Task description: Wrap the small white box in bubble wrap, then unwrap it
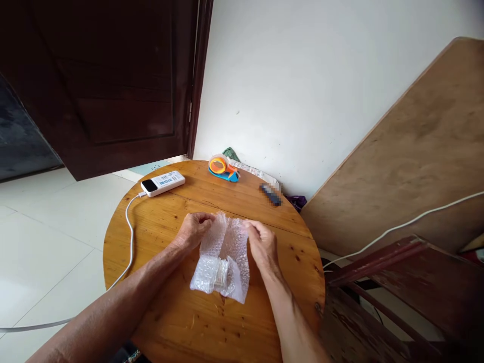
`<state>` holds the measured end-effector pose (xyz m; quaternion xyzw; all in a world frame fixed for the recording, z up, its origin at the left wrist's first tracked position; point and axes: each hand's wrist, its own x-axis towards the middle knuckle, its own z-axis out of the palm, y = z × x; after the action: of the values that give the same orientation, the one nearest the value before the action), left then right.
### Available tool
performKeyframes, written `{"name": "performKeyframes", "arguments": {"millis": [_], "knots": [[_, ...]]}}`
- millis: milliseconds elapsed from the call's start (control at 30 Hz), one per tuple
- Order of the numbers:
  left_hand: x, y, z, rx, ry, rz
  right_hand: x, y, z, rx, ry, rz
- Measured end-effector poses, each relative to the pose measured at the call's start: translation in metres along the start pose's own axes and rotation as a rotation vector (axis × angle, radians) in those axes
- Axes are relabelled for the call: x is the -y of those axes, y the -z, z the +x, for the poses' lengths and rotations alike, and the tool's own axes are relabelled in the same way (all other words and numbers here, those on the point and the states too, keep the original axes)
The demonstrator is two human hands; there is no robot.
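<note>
A sheet of clear bubble wrap (234, 239) lies on the round wooden table in front of me. Its near part is folded over a small item (221, 273) that shows only in part, so I cannot make out what it is. My left hand (194, 229) pinches the far left corner of the wrap between thumb and fingers. On the opposite side, my right hand (262, 243) grips the far right edge with fingers curled.
On the wooden table (162, 312) a white power bank (164, 183) sits at back left, its white cable (131, 237) running off the left edge. An orange and blue tape dispenser (223, 168) stands at the back. A dark blurred object (270, 194) lies right of it, near the wall.
</note>
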<state>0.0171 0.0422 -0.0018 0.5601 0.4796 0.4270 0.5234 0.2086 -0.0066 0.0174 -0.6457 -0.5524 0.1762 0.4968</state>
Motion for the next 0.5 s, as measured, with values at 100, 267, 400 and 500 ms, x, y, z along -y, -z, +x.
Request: {"name": "performKeyframes", "arguments": {"millis": [100,267,400,500], "knots": [[-0.005,0.004,-0.003,-0.039,-0.046,0.06,-0.011,0.001,-0.001,-0.043,-0.011,0.061],[-0.027,0.008,-0.023,-0.131,-0.287,0.566,-0.015,-0.005,-0.005,-0.03,0.015,0.03],[-0.036,0.005,-0.035,0.057,-0.202,0.781,-0.01,-0.008,-0.01,-0.017,0.109,-0.041],[-0.033,0.001,-0.034,0.065,-0.132,0.807,-0.009,-0.008,-0.012,-0.046,0.158,-0.078]]}}
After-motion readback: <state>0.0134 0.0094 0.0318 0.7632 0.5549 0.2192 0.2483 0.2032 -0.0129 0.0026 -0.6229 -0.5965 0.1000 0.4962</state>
